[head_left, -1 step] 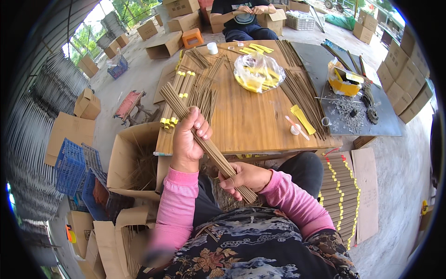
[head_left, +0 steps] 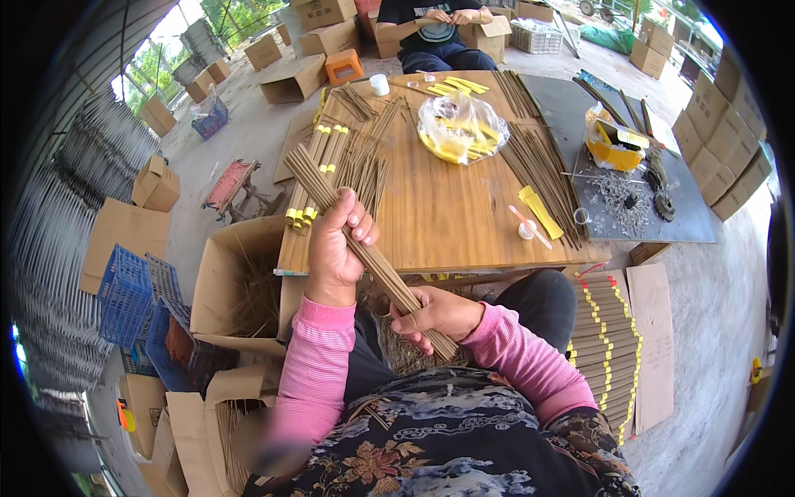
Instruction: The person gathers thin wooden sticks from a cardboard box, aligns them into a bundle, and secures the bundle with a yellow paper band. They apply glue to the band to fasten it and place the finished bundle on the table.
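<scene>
A thick bundle of brown incense sticks (head_left: pixel 383 275) slants across my lap, its upper end to the left. My left hand (head_left: pixel 337 248) is wrapped round its upper half, thumb on top. Lower down, my right hand (head_left: pixel 439 316) grips the same bundle near its bottom end, fingers curled beneath. No band shows on this bundle. Beyond my left hand, on the wooden table (head_left: pixel 439 215), lie incense bundles with yellow bands (head_left: pixel 330 153) and loose incense sticks (head_left: pixel 364 178). Further right sits a clear plastic bag (head_left: pixel 462 128) with yellow strips inside.
A small white cup (head_left: pixel 526 230) and a yellow paper strip (head_left: pixel 540 213) lie near the table's right front. An open cardboard box (head_left: pixel 240 286) stands left of my knees. Many banded bundles (head_left: pixel 604 348) lie at my right. Across the table sits another person (head_left: pixel 437 37).
</scene>
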Motion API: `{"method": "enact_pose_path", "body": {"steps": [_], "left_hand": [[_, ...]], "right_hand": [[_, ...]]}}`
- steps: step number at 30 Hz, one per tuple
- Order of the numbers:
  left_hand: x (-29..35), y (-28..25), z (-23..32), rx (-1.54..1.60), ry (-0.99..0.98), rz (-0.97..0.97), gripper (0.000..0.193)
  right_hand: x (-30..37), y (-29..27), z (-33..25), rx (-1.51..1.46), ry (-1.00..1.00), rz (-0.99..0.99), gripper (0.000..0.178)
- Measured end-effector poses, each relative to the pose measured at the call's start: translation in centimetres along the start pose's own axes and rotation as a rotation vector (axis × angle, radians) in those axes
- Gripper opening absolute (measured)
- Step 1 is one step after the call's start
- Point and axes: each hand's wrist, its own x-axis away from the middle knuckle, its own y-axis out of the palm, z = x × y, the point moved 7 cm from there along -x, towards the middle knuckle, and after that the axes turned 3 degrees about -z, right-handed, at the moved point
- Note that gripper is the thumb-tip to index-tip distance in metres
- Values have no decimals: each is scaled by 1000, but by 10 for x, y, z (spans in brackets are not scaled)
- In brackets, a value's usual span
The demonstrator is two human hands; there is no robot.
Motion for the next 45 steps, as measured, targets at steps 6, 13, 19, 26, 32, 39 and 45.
{"method": "enact_pose_path", "body": {"steps": [6,13,19,26,32,39,45], "left_hand": [[3,-18,-1,-225,82,310,10],[7,-18,-2,-90,-12,185,16],[11,10,1,-23,-29,-91,10],[11,-7,6,-208,105,270,13],[8,-1,-5,-11,-76,31,16],[5,-8,16,-141,45,234,15],[2,4,14,139,-8,-175,18]], "right_hand": [[8,-28,-16,1041,-371,684,16],[4,-7,9,250,-13,297,19],[-4,1,1,290,-148,110,19],[-1,-14,-14,516,-103,471,23],[1,0,-6,208,-24,176,20],[4,-11,-5,425,-75,441,18],[3,17,4,20,32,76,21]]}}
